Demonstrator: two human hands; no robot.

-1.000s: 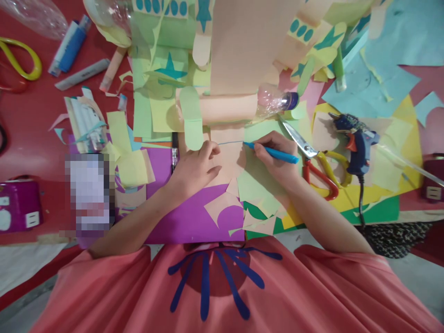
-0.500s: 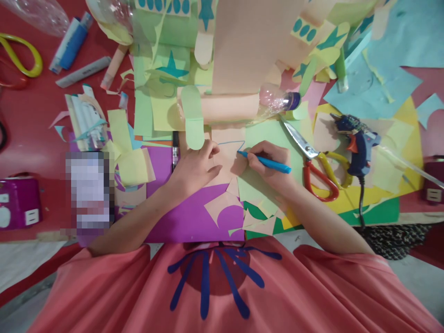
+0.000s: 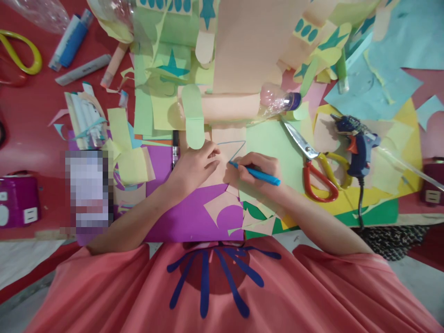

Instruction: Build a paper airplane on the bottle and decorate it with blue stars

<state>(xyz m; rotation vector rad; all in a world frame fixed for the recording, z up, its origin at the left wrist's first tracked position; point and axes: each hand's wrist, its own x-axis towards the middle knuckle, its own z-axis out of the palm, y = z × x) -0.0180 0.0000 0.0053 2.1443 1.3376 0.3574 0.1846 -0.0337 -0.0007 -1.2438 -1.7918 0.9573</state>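
Note:
In the head view my right hand [image 3: 260, 166] grips a blue marker [image 3: 265, 177]. Its tip touches a peach piece of paper [image 3: 229, 132], where a thin blue line forms a sharp angle. My left hand [image 3: 194, 166] lies on the left side of that paper, thumb and forefinger apart, holding nothing between them. Just beyond both hands lies a plastic bottle [image 3: 274, 99] wrapped in peach paper, with a purple cap. A green rounded paper strip [image 3: 194, 115] hangs over it toward my left fingers. A dark-barrelled pen [image 3: 175, 150] sits left of my left hand.
Scissors with red and yellow handles [image 3: 312, 162] and a blue glue gun [image 3: 359, 148] lie to the right. At left are a phone with a blurred screen [image 3: 88, 189], several markers [image 3: 85, 118] and more scissors [image 3: 26, 55]. Paper scraps [image 3: 224, 208] lie on a purple sheet [image 3: 180, 217].
My right hand has moved down and left with the blue marker, and the slanting blue line on the peach paper is longer. My left hand has barely moved.

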